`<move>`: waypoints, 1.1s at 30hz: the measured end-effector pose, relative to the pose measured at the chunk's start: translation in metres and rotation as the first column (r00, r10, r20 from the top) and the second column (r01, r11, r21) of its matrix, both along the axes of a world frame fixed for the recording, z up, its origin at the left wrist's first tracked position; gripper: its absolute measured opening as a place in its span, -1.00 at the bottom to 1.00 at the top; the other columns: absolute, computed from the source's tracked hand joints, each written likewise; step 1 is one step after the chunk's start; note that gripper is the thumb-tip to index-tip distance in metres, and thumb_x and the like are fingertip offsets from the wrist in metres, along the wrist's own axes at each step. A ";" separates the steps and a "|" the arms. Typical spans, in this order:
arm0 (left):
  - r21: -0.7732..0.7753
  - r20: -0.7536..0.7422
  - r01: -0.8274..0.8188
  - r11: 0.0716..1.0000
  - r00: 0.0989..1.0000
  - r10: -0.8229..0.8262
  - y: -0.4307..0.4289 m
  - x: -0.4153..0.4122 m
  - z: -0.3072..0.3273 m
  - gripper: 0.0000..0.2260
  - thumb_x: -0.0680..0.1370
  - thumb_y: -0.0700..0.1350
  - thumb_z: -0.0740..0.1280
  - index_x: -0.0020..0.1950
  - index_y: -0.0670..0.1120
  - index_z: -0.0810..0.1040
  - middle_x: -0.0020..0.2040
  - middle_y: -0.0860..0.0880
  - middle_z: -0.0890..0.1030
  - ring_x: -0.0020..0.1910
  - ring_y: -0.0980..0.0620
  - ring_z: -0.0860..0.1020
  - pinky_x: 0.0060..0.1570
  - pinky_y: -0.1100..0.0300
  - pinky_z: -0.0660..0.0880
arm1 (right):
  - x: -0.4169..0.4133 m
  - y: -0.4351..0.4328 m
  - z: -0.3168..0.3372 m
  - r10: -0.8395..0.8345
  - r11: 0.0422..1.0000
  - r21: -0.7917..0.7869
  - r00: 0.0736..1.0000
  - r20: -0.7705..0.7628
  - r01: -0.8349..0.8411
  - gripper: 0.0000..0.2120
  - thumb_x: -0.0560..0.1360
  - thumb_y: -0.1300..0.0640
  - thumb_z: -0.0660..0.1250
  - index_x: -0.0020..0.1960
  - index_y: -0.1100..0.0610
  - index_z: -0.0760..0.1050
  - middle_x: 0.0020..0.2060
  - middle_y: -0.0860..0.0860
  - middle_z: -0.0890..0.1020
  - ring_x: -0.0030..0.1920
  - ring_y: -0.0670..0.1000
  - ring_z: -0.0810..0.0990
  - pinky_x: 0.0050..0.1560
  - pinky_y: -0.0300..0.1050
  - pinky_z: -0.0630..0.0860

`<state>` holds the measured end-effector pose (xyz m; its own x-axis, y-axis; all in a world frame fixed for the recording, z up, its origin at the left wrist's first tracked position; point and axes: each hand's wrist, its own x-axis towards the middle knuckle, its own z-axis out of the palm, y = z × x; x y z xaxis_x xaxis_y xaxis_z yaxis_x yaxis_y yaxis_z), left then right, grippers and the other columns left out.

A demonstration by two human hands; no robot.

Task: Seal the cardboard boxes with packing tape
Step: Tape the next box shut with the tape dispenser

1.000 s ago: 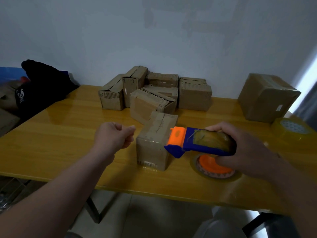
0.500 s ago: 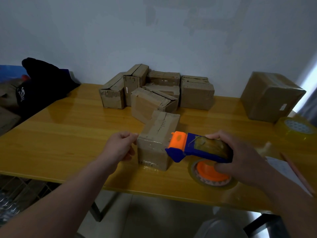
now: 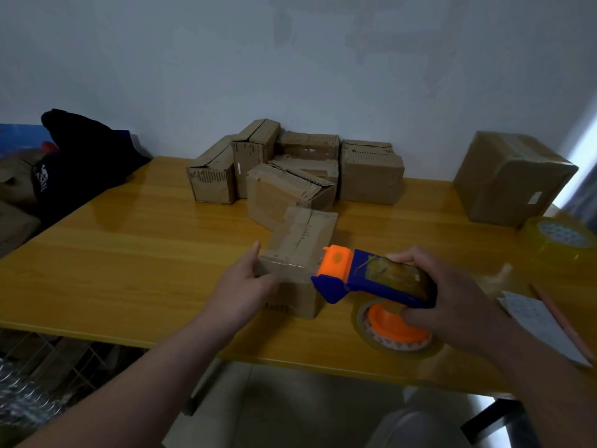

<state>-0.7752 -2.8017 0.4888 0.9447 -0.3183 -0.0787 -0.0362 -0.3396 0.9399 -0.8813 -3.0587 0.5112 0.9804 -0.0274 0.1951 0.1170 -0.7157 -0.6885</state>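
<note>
Left hand [image 3: 240, 286] now on box [image 3: 300, 240] edge

The table [image 3: 129, 253] is wood under a glossy varnish that mirrors the light. The near box [image 3: 300, 244] is matt brown cardboard, with a band of shiny clear tape over its front top edge. The pile of boxes [image 3: 371, 176] at twelve o'clock is rougher cardboard, its torn edges baring the corrugation. The big box [image 3: 504, 176] at two o'clock looks smoother, with a faint tape sheen and a white paper label [image 3: 533, 198]. The tape dispenser [image 3: 358, 279] is smooth blue and orange plastic; its tape roll [image 3: 403, 349] is glossy and clear. At ten o'clock lies matt black cloth [image 3: 80, 156]; at four o'clock, a white sheet of paper [image 3: 533, 321].
</note>
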 end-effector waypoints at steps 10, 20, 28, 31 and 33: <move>0.768 0.454 0.085 0.635 0.628 -0.632 -0.012 -0.001 0.015 -0.20 0.47 -0.09 0.34 0.54 0.10 -0.11 0.55 0.13 -0.05 0.50 0.19 -0.09 0.46 0.16 -0.21 | 0.002 0.005 0.003 0.031 1.000 -0.005 0.999 -0.020 -0.031 -0.42 0.28 0.25 0.51 0.10 -0.24 0.38 -0.11 -0.15 0.55 -0.21 -0.17 0.58 -0.38 -0.34 0.47; 0.810 0.468 0.002 0.587 0.601 -0.648 -0.010 0.004 0.017 -0.24 0.50 0.01 0.33 0.50 0.18 -0.12 0.53 0.19 0.01 0.48 0.25 0.01 0.43 0.23 -0.12 | -0.026 -0.028 0.026 -0.008 0.990 -0.140 0.997 -0.081 -0.003 -0.29 0.22 0.07 0.55 0.13 -0.49 0.29 -0.04 -0.41 0.48 -0.09 -0.26 0.54 -0.26 -0.43 0.48; 0.787 0.490 -0.011 0.617 0.618 -0.614 -0.014 0.003 0.017 -0.35 0.56 -0.08 0.24 0.50 0.20 -0.09 0.52 0.21 0.03 0.47 0.26 0.03 0.38 0.26 -0.11 | 0.008 -0.001 0.024 0.011 0.983 -0.171 0.962 -0.273 -0.060 -0.53 0.27 0.08 0.51 0.08 -0.22 0.40 -0.25 -0.05 0.57 -0.32 -0.26 0.54 -0.44 -0.33 0.44; 0.790 0.490 -0.026 0.613 0.628 -0.604 -0.017 0.004 0.017 -0.38 0.60 -0.14 0.19 0.50 0.20 -0.10 0.53 0.20 0.01 0.48 0.23 0.01 0.42 0.25 -0.09 | 0.022 0.004 0.031 -0.019 0.986 -0.163 0.937 -0.349 -0.041 -0.59 0.27 0.10 0.51 0.00 -0.19 0.42 -0.27 -0.05 0.56 -0.41 -0.25 0.53 -0.48 -0.37 0.40; 0.798 0.478 -0.025 0.602 0.636 -0.606 -0.018 0.004 0.017 -0.38 0.61 -0.17 0.18 0.51 0.20 -0.09 0.53 0.19 0.00 0.49 0.22 0.01 0.45 0.21 -0.06 | 0.027 0.005 0.034 -0.039 0.991 -0.130 0.907 -0.419 -0.017 -0.62 0.26 0.09 0.51 -0.05 -0.20 0.44 -0.25 -0.03 0.60 -0.37 -0.14 0.57 -0.39 -0.20 0.52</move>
<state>-0.7711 -2.8198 0.5057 0.6693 -0.7236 0.1684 -0.7395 -0.6707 0.0571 -0.8543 -3.0538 0.5453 0.9718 -0.0413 -0.2321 -0.1712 -0.8005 -0.5744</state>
